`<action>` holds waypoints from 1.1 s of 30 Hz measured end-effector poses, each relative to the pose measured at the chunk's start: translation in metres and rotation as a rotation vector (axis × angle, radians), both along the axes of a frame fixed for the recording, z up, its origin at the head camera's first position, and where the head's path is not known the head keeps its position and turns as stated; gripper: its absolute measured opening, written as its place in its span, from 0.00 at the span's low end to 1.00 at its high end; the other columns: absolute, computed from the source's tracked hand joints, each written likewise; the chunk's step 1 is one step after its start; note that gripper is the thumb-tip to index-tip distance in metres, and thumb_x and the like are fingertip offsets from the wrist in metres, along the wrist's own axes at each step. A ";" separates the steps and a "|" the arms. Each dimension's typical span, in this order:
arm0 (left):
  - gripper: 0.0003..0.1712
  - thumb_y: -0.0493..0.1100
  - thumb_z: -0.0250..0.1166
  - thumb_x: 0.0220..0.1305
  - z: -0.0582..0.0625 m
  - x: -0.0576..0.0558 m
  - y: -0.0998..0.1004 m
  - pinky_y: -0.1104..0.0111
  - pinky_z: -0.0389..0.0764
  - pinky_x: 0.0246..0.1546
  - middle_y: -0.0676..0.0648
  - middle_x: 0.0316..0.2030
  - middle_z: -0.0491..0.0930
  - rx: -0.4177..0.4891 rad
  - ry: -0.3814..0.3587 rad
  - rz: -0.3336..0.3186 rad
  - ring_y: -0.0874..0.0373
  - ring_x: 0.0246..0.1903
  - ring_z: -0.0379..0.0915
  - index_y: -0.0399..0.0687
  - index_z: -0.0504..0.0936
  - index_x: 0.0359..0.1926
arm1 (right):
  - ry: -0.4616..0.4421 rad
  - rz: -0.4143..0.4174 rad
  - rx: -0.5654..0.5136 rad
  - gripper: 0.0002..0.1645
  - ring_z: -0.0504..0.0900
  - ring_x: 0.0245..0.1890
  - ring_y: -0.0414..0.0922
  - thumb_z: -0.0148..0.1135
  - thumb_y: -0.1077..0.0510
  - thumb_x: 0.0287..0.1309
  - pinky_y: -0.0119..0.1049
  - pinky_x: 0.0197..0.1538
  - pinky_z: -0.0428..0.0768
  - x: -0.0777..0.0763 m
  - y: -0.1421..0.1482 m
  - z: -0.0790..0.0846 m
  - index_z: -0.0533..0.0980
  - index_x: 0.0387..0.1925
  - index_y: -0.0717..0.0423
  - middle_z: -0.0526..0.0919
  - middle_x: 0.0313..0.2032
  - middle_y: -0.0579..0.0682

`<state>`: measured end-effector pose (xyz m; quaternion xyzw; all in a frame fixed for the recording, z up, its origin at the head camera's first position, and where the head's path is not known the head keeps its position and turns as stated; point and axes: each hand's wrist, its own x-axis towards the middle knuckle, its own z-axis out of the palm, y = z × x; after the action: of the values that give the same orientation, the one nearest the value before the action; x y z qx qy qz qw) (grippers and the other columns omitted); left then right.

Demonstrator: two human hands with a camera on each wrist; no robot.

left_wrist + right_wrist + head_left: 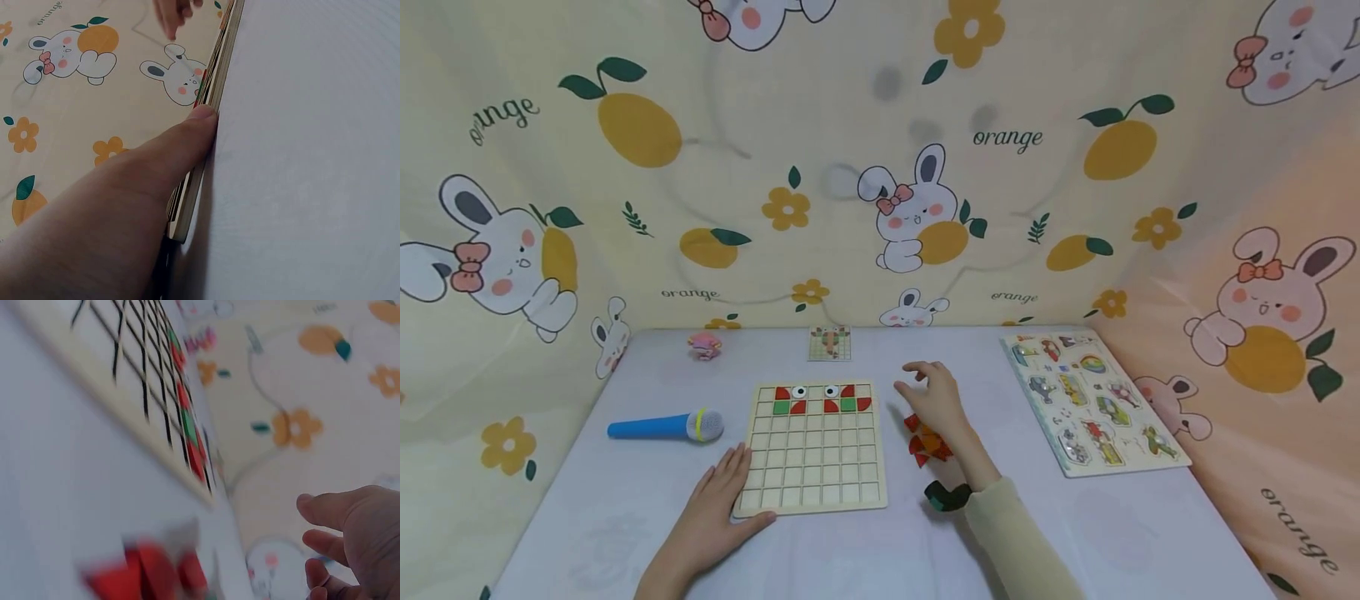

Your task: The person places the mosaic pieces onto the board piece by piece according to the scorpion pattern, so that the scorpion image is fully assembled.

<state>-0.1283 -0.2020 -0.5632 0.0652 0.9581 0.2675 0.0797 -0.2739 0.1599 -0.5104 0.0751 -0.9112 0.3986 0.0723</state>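
A wooden grid board (808, 467) lies on the white table, with red, green and eye-marked tiles (847, 405) filling several cells of its top rows. My left hand (711, 508) rests at the board's lower left corner, fingers extended along the left side. In the left wrist view its thumb (197, 119) lies against the front edge. My right hand (936, 404) is raised right of the board, thumb and fingers apart with nothing between them. Just below it is a loose pile of red and orange pieces (931, 442), partly hidden by the hand and blurred in the right wrist view.
A blue toy microphone (662, 426) lies left of the board. Behind it sits a small pink object (704, 345), and a small patterned card (830, 343) lies at the back. A picture puzzle board (1093, 404) lies at the right. Dark green pieces (946, 497) show beside the right wrist.
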 end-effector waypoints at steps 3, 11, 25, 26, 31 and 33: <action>0.70 0.79 0.66 0.60 0.000 0.000 0.002 0.36 0.42 0.81 0.34 0.83 0.48 0.005 0.009 -0.004 0.34 0.83 0.39 0.35 0.51 0.83 | -0.008 -0.049 -0.013 0.24 0.74 0.40 0.53 0.73 0.52 0.68 0.39 0.39 0.72 0.000 0.026 0.000 0.84 0.59 0.61 0.81 0.48 0.64; 0.71 0.80 0.65 0.60 -0.002 -0.001 0.000 0.36 0.42 0.81 0.35 0.83 0.48 0.002 0.013 -0.005 0.34 0.83 0.38 0.35 0.51 0.83 | -0.090 -0.030 -0.026 0.20 0.72 0.41 0.51 0.73 0.51 0.68 0.38 0.39 0.70 0.010 0.051 -0.008 0.86 0.56 0.57 0.80 0.44 0.57; 0.70 0.79 0.66 0.60 0.002 -0.001 0.001 0.36 0.43 0.81 0.34 0.83 0.47 -0.005 0.001 -0.007 0.34 0.83 0.38 0.35 0.51 0.83 | -0.106 0.086 0.095 0.15 0.75 0.42 0.46 0.78 0.52 0.62 0.37 0.42 0.78 0.030 0.047 -0.034 0.87 0.47 0.52 0.80 0.40 0.47; 0.70 0.79 0.66 0.60 0.002 0.000 0.001 0.36 0.43 0.81 0.34 0.83 0.47 -0.008 -0.002 -0.008 0.34 0.83 0.38 0.35 0.50 0.83 | -0.090 0.087 0.120 0.16 0.75 0.42 0.46 0.79 0.51 0.61 0.38 0.42 0.77 0.030 0.046 -0.036 0.87 0.47 0.52 0.80 0.39 0.47; 0.70 0.79 0.66 0.61 0.004 0.001 0.001 0.36 0.42 0.81 0.34 0.83 0.47 -0.003 -0.006 -0.010 0.34 0.83 0.38 0.35 0.50 0.83 | -0.028 0.075 0.210 0.17 0.74 0.39 0.46 0.80 0.47 0.58 0.42 0.44 0.75 0.031 0.040 -0.037 0.86 0.44 0.51 0.79 0.36 0.46; 0.70 0.78 0.66 0.61 0.003 0.001 0.001 0.36 0.43 0.81 0.34 0.83 0.48 -0.001 0.001 -0.009 0.34 0.83 0.38 0.34 0.51 0.83 | -0.021 0.071 0.222 0.17 0.74 0.39 0.46 0.81 0.48 0.58 0.44 0.44 0.74 0.032 0.037 -0.035 0.86 0.42 0.52 0.79 0.36 0.47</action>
<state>-0.1274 -0.2008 -0.5601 0.0694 0.9579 0.2667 0.0804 -0.2417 0.1973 -0.5455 0.1109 -0.9472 0.2982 0.0397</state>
